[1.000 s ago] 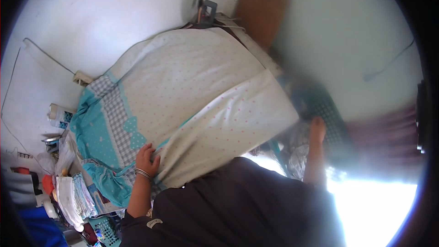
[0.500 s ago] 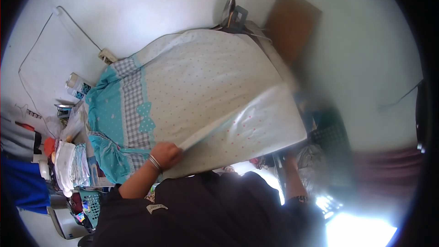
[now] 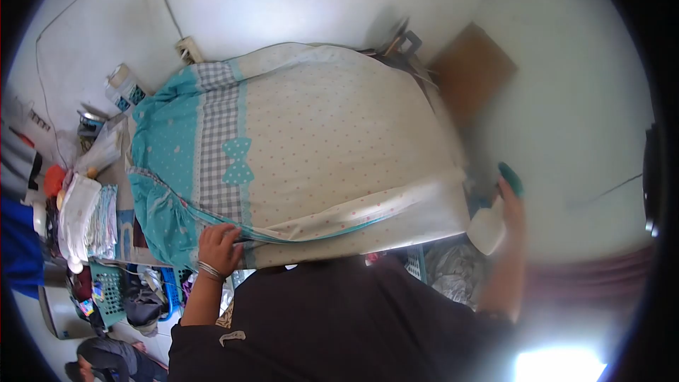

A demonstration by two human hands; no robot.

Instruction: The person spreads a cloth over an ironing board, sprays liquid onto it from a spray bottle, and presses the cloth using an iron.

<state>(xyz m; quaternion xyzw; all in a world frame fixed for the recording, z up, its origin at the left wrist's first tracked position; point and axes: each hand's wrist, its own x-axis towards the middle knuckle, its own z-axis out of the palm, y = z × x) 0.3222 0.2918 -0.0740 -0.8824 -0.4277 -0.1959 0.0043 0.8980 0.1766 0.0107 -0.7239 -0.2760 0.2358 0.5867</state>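
Note:
A large cream cloth (image 3: pixel 325 134) with small dots lies over a table, with a grey checked band, a teal bow and a gathered teal end at the left. Its near edge is folded back in a long ridge. My left hand (image 3: pixel 220 246) rests on this near edge beside the checked band, fingers bent and slightly apart. Off the table's right end, my raised right hand (image 3: pixel 512 205) is closed on what looks like a spray bottle (image 3: pixel 486 230), with a white body and a green top. Blur hides the exact grip.
An iron (image 3: pixel 402 41) stands at the far right corner, near a brown board (image 3: pixel 474 74). A power strip (image 3: pixel 188 50) lies against the wall. Folded clothes (image 3: pixel 85 219) are stacked at the left. Baskets (image 3: pixel 107 290) stand below, and another person (image 3: pixel 117 359) is low at the left.
My left hand has let go of the lifted cloth edge and moved left. The cloth's edge has dropped into a fold. My right hand has come up from below the table with the bottle.

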